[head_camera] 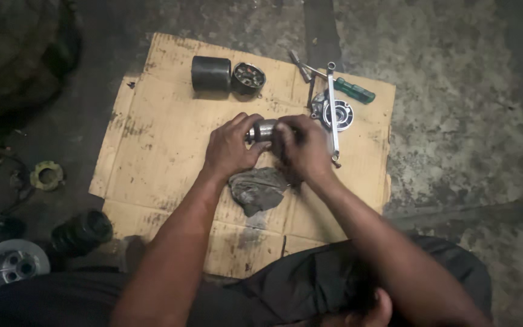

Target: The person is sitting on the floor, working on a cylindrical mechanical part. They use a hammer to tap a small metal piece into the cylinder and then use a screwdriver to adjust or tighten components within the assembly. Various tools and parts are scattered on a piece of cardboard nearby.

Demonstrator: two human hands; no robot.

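Both hands meet over the cardboard sheet on the floor: the left hand and right hand each curl their fingers around one end of a small metal cylinder, pinching it between them. Just below the fingers lies a grey rag; just right of them, a round metal housing under a long wrench. If the part is greasy, it could slip from the fingers and roll off the cardboard onto the gritty floor.

concrete floor | cardboard sheet on it | on cardboard: black cylinder, rag, wrench, screwdriver
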